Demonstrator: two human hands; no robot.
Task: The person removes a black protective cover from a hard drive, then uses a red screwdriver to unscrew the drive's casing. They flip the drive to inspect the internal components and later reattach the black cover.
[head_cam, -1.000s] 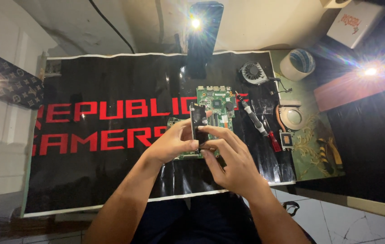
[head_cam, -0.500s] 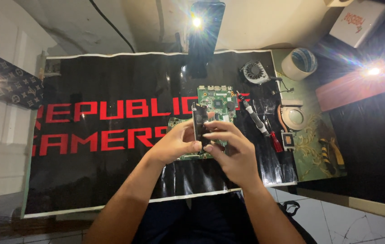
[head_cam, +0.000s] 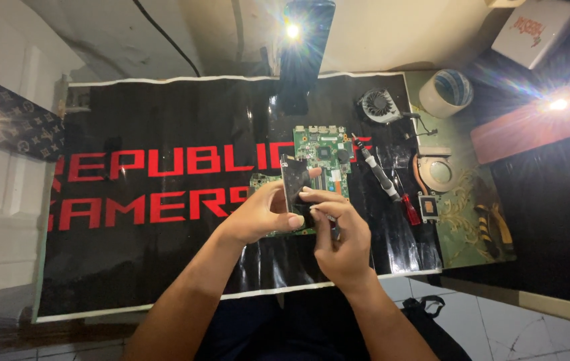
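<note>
- A dark flat module (head_cam: 296,186) has been lifted more upright above the green circuit board (head_cam: 325,157), suggesting it is being freed.
- It is pinched by the left hand (head_cam: 263,214); the right hand (head_cam: 340,235) is curled against its lower edge.

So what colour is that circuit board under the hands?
Green circuit board, dotted with dark chips; the head view shows it.

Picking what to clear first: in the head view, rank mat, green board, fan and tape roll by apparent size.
1. mat
2. green board, partly hidden by the hands
3. and 4. tape roll and fan look alike, so I cannot rank them.
</note>
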